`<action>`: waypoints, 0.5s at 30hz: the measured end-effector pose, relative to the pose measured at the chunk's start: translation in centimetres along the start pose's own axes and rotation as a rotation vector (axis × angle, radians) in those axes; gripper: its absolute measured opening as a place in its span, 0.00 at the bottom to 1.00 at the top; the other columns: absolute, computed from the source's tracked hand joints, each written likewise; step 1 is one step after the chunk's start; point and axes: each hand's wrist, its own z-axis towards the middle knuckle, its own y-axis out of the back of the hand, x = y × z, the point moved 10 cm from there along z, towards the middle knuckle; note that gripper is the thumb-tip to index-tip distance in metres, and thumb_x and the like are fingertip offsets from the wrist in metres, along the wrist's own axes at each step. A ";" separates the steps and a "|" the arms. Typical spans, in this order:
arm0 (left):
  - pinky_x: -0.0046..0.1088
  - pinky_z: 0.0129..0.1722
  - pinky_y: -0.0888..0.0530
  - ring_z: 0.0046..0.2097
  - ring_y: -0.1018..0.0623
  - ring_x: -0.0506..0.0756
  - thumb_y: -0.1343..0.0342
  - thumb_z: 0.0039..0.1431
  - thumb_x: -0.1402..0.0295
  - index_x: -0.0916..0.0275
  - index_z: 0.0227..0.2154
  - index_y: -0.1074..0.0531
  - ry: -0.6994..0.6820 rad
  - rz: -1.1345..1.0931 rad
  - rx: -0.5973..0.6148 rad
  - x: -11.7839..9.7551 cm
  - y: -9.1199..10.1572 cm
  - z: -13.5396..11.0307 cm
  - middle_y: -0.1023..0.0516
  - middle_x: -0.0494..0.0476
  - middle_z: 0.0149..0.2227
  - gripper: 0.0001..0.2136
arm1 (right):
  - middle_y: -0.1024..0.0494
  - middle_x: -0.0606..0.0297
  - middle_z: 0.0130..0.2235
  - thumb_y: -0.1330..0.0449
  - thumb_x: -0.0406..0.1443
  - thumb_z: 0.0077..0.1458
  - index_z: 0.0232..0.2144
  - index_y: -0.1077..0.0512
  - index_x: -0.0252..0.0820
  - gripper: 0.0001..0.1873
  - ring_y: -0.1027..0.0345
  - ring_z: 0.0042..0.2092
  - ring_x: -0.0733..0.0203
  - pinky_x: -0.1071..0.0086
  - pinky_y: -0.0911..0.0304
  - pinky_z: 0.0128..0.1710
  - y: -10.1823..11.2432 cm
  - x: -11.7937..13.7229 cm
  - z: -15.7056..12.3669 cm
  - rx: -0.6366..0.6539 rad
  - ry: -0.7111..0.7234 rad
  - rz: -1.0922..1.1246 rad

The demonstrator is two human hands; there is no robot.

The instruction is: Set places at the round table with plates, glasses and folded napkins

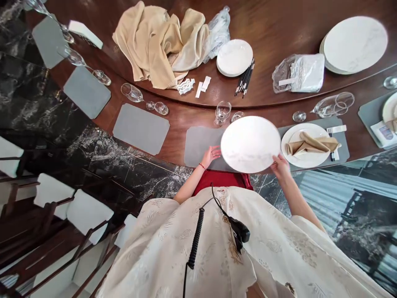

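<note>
A large white plate (250,144) is held over the table's edge, partly covering a grey placemat (203,145). My right hand (281,166) grips its lower right rim, with the thumb on top. At the plate's left rim is my left hand (211,156), fingers stretched out and apart; whether they touch the rim I cannot tell. Just beyond the plate stand a stemmed glass (223,111) and a small glass (237,116). Directly to the right lies a set place: a white plate (288,136) bearing a folded tan napkin (312,145).
Stacked white plates (356,43) stand far right on the raised table centre, beside a plastic-wrapped packet (307,73). Smaller plates (235,57), black chopsticks (245,78) and a heaped tan cloth (161,41) are further left. Glasses (132,92) lie along the rim; chairs (88,213) stand behind.
</note>
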 end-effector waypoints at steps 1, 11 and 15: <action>0.33 0.48 0.19 0.50 0.16 0.59 0.53 0.74 0.46 0.65 0.56 0.26 0.006 0.016 -0.013 0.2 1.5 -0.1 0.16 0.67 0.50 0.27 | 0.16 0.57 0.47 0.32 0.47 0.49 0.41 0.22 0.55 0.16 0.18 0.49 0.47 0.48 0.20 0.47 -2.6 -1.9 -1.1 0.045 -0.059 0.013; 0.32 0.41 0.21 0.36 0.20 0.54 0.42 0.63 0.73 0.64 0.35 0.28 0.046 0.440 -0.259 0.5 15.5 1.3 0.19 0.56 0.34 0.00 | 0.20 0.61 0.36 0.33 0.40 0.52 0.40 0.28 0.44 0.13 0.26 0.44 0.53 0.59 0.27 0.49 -19.1 -9.7 0.6 0.158 -0.202 -0.172; 0.29 0.42 0.25 0.35 0.23 0.54 0.39 0.58 0.73 0.61 0.26 0.31 -0.002 0.711 -0.278 -0.4 16.8 1.7 0.23 0.52 0.28 0.07 | 0.23 0.63 0.33 0.36 0.33 0.50 0.31 0.31 0.44 0.06 0.30 0.42 0.55 0.61 0.31 0.52 -19.1 -10.1 2.0 0.118 -0.165 -0.378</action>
